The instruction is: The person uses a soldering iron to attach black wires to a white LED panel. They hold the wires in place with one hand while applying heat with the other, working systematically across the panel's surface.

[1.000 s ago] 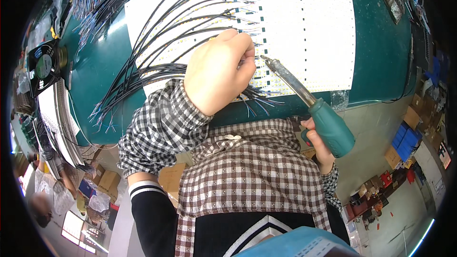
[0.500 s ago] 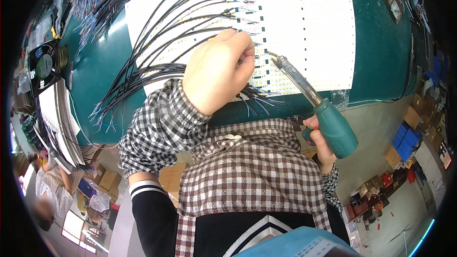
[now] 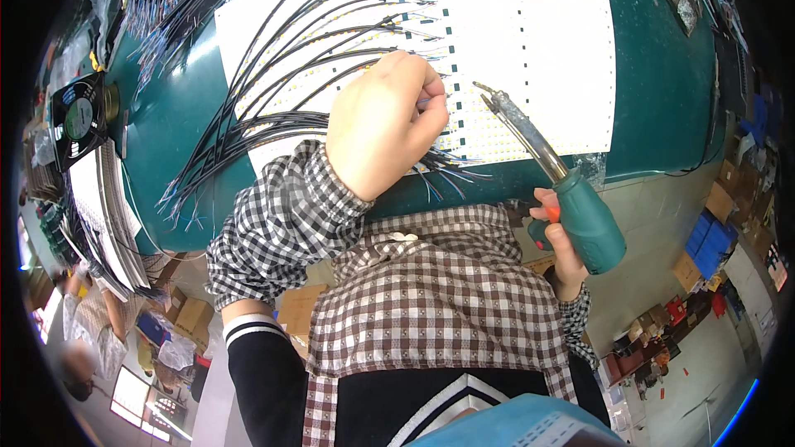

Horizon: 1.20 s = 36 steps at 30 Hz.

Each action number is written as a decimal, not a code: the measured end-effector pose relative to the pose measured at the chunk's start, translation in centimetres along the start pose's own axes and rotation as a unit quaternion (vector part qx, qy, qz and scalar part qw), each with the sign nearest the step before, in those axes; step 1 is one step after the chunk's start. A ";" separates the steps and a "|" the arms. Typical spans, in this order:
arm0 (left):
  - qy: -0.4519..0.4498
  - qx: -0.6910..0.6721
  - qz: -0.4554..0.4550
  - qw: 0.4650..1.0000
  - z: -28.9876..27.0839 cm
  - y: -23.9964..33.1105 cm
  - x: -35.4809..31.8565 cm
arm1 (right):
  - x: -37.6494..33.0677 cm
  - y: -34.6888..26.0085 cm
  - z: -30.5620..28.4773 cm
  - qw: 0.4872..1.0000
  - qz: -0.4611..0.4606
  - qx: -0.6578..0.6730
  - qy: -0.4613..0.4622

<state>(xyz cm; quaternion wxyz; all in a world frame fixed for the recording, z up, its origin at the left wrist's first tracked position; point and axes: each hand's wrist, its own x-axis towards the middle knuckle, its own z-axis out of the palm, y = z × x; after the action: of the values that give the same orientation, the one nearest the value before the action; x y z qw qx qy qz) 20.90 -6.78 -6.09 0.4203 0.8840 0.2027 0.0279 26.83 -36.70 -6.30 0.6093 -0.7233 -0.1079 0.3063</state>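
At our far left, a square black fan (image 3: 79, 118) stands at the edge of the green table (image 3: 170, 153), with a stack of long white strips (image 3: 98, 199) just beside it. Below these, a co-worker (image 3: 98, 327) in a pale top shows small and blurred. Next, toward the upper left, we see a thick bundle of dark cables (image 3: 170, 12) with bare coloured ends.

Moving right, a set of black cables (image 3: 281, 121) fans across the left part of a white panel (image 3: 567, 58), which lies flat on the table and carries rows of small yellowish spots. The thin coloured ends of several cables lie along a line of dark marks on the panel.

Our left hand (image 3: 377, 124), its wrist in a black-and-white checked sleeve (image 3: 286, 203), is over the panel among these cables. Its thumb and forefinger are pinched together on a thin wire (image 3: 425, 103) — mostly hidden by the fingers. Below, we see a brown checked apron (image 3: 439, 306).

Farther right, our right hand (image 3: 565, 248) is wrapped around the grip of a green soldering gun (image 3: 590, 228), some fingers near its orange trigger. The gun slants up and left — its tip over the panel, apart from the left fingertips. At the far right sit blue boxes (image 3: 709, 242).
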 end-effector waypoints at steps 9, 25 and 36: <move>0.053 0.020 0.027 0.998 1.1 -0.1 -0.1 | -0.1 0.2 -0.1 1.000 0.001 0.001 -0.008; 0.051 0.023 0.021 0.998 1.1 -0.2 0.0 | -0.2 1.4 -0.4 0.997 -0.040 -0.060 -0.036; 0.048 0.025 0.024 0.998 0.9 -0.2 0.1 | 0.2 1.3 -0.2 0.993 -0.068 -0.088 -0.050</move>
<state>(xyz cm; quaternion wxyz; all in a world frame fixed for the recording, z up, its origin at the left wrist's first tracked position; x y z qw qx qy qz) 21.17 -7.33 -6.83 0.3867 0.8966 0.2023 0.0750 26.80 -37.13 -7.58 0.5564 -0.7493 -0.2135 0.2889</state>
